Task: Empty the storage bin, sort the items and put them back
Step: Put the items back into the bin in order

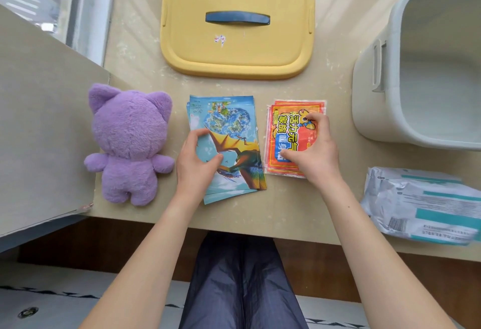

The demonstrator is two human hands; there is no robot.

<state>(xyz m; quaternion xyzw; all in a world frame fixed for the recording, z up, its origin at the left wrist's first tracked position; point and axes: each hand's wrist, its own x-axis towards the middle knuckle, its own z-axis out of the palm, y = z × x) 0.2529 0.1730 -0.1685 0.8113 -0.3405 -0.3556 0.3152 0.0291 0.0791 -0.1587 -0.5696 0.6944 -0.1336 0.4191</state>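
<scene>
Looking down at a beige table (286, 211) from the seat in front of it, dark trousers (242, 276) below its near edge. At the middle, two stacks side by side and a little apart. On the left, a stack of blue picture cards (226, 120), slightly fanned. On it, the left hand (195, 162), fingers bent and spread, thumb and fingertips touching the top card; impossible to tell whether pinching it or only pressing. On the right, a stack of red packets (286, 125) with printed writing. On it, the right hand (315, 149), fingers likewise bent, forefinger near the far end and thumb near the near end; again unclear whether gripping or pressing. Left of the cards, a purple plush cat (130, 141), lying flat with ears pointing away. Beyond the stacks, a yellow lid (236, 50) with a blue handle (237, 18), flat on the table. At the far right, the pale storage bin (369, 99), open, nothing visible inside. Nearer on the right, grey plastic packages (421, 206) with teal stripes at the table's edge.
</scene>
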